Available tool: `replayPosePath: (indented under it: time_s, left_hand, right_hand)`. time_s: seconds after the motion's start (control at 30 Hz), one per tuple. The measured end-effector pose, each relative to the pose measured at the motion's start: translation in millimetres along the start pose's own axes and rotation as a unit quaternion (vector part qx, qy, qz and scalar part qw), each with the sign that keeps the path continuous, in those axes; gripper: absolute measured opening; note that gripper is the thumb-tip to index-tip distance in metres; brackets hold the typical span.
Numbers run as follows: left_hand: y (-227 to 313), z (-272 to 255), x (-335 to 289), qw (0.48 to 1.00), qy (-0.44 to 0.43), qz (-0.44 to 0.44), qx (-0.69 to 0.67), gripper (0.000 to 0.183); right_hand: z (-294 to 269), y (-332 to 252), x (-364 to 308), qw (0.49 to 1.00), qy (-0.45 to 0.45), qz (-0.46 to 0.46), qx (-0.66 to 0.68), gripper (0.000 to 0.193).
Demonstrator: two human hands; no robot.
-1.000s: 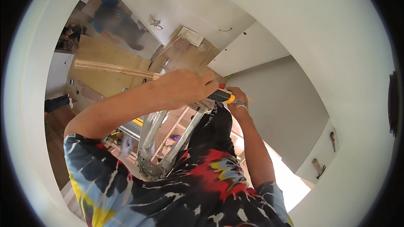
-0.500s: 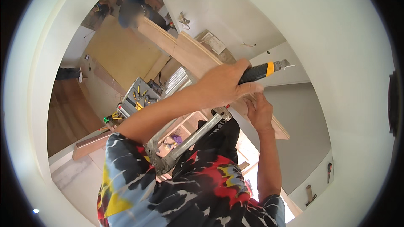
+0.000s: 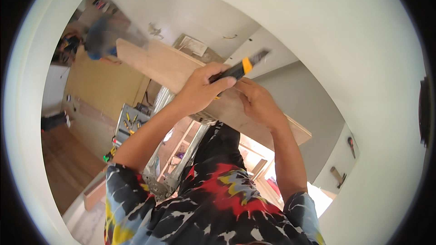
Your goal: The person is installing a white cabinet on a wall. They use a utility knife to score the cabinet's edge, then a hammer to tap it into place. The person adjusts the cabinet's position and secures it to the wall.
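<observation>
Grips a black-handled tool with a yellow band (image 3: 233, 71) in the left hand (image 3: 202, 86), curled firmly round the handle, with the blurred tip angled up beyond the right hand (image 3: 260, 102). Bends the right fingers in close beside the left hand; whether pinching something, cannot tell. Directly below both hands, a long wooden board (image 3: 159, 63), stretching past the left hand to the upper left and past the right hand to the lower right. Beneath the left hand, a silver metal frame (image 3: 160, 189); farther left, a grey tool case (image 3: 122, 124). Well right of the right hand, a hammer (image 3: 338, 176).
</observation>
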State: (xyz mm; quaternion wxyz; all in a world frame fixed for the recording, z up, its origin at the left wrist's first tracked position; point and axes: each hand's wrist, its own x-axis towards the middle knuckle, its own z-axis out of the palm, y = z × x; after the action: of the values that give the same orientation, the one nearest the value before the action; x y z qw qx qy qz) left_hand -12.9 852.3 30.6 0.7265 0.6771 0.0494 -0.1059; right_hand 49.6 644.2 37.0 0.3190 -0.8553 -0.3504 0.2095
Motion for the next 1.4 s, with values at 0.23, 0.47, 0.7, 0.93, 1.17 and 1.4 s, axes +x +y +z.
replayPosePath:
  time_s: [0.23, 0.47, 0.7, 0.93, 1.17, 1.4]
  left_hand:
    - [-14.2, 27.2, 8.6, 0.997, -0.011, 0.059, 0.046, 0.03]
    - [-1.0, 60.6, 17.4, 0.989, -0.115, 0.034, 0.08, 0.038]
    - [20.4, 25.8, 46.5, 0.904, -0.165, 0.144, 0.366, 0.074]
    - [-1.6, 35.7, 102.5, 0.71, -0.382, 0.094, 0.584, 0.051]
    - [-40.3, 8.0, 42.0, 0.734, -0.225, 0.211, 0.606, 0.021]
    - [-36.7, -14.0, 9.5, 0.785, -0.066, 0.153, 0.597, 0.02]
  right_hand:
    - [-25.3, -3.6, -15.0, 0.993, -0.053, 0.085, 0.069, 0.033]
    - [-2.1, 18.8, -36.8, 0.977, 0.071, 0.113, 0.169, 0.04]
    - [-9.8, 22.1, -66.3, 0.968, 0.073, 0.171, 0.167, 0.034]
    - [-5.5, 29.1, -86.3, 0.977, 0.111, 0.114, 0.139, 0.032]
    - [-34.8, 36.6, -192.8, 0.861, 0.317, 0.33, 0.223, 0.036]
    - [-16.1, 42.0, -229.5, 0.833, 0.337, 0.38, 0.219, 0.045]
